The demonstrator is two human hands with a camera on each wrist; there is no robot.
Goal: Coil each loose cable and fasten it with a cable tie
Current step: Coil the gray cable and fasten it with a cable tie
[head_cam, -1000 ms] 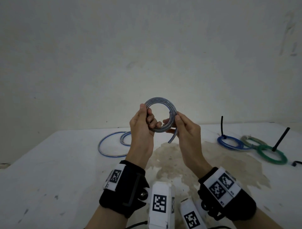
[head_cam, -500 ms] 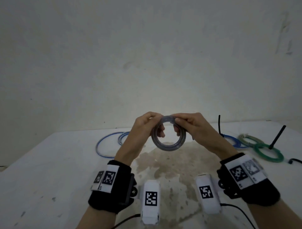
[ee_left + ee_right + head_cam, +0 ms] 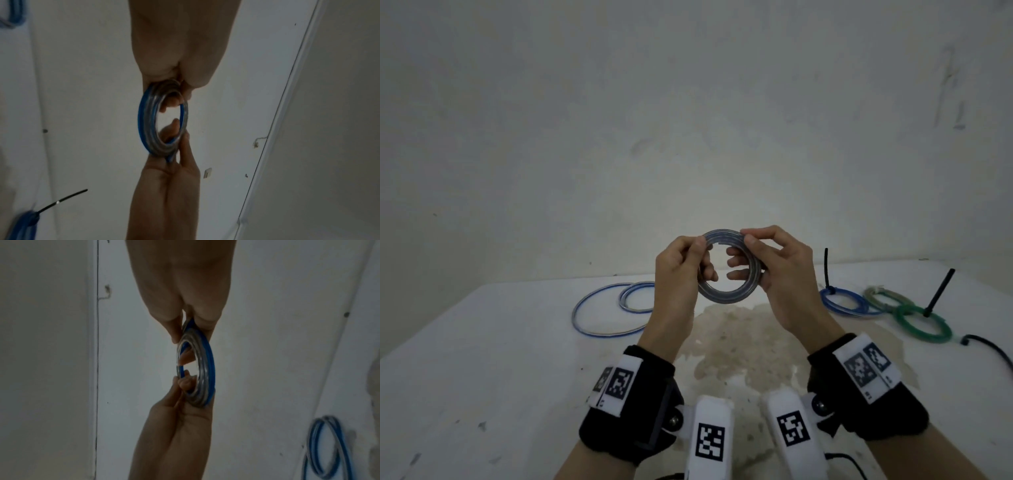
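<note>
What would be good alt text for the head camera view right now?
Two hands, left hand and right hand, hold a coiled grey cable upright above a stained white table. Loose blue-and-white cable loops lie left; tied blue coil and green coil lie right.

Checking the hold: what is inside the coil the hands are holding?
Fingertips of both hands poke into the coil's opening; the wall shows through. The hands cover both sides of its rim.
</note>
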